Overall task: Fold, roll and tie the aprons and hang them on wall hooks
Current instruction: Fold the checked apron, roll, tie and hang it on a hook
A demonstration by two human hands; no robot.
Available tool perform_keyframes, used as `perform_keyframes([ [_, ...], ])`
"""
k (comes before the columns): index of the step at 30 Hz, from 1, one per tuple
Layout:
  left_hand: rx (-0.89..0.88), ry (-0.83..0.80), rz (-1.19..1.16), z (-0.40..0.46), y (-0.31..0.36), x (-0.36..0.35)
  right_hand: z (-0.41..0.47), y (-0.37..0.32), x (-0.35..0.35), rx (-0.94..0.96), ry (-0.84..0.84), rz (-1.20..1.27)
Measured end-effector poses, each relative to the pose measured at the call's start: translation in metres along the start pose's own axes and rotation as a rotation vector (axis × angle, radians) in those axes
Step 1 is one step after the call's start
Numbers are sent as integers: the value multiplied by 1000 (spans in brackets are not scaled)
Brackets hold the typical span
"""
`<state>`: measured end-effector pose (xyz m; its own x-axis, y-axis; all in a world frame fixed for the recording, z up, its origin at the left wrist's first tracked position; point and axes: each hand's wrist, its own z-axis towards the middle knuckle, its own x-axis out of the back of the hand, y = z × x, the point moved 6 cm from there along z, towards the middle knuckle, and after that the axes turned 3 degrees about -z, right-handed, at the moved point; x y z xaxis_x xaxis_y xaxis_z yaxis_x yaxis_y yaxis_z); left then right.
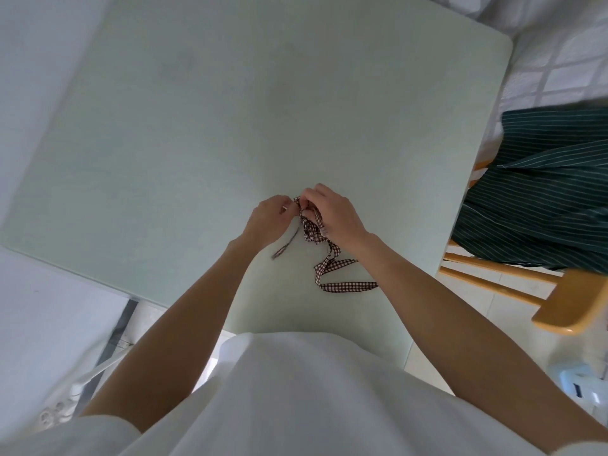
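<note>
A brown-and-white checked strap (332, 271) lies in loose zigzags on the pale green table (204, 126), its upper end bunched between my hands. My left hand (271, 220) pinches the bunch from the left, and my right hand (332, 213) grips it from the right and above. A thin dark cord (285, 246) trails down-left from the bunch onto the table. A dark green striped apron (539, 199) is draped over a wooden chair (559, 307) at the right.
The table's near edge runs just in front of my white-clothed body. A power strip (54, 414) with a white cable lies on the floor at lower left. A small pale blue stool (577, 385) stands at lower right. A white checked cloth (559, 54) lies beyond the table's far right corner.
</note>
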<state>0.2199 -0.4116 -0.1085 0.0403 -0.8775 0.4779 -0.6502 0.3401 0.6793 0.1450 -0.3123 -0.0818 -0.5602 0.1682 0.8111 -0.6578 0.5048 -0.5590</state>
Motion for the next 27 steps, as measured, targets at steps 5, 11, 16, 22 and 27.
perform_keyframes([
  [5,64,101,213,-1,0,7,1,3,-9,-30,-7,78],
  [11,128,260,-658,-15,-23,34,-3,17,-10,-114,35,125],
  [16,72,127,-973,-25,-23,22,-2,19,-11,-240,36,376],
  [22,177,179,-594,-26,-46,10,-17,39,-9,-534,50,725],
  [27,171,167,-565,-28,-44,10,-22,34,-13,-741,121,1058],
])
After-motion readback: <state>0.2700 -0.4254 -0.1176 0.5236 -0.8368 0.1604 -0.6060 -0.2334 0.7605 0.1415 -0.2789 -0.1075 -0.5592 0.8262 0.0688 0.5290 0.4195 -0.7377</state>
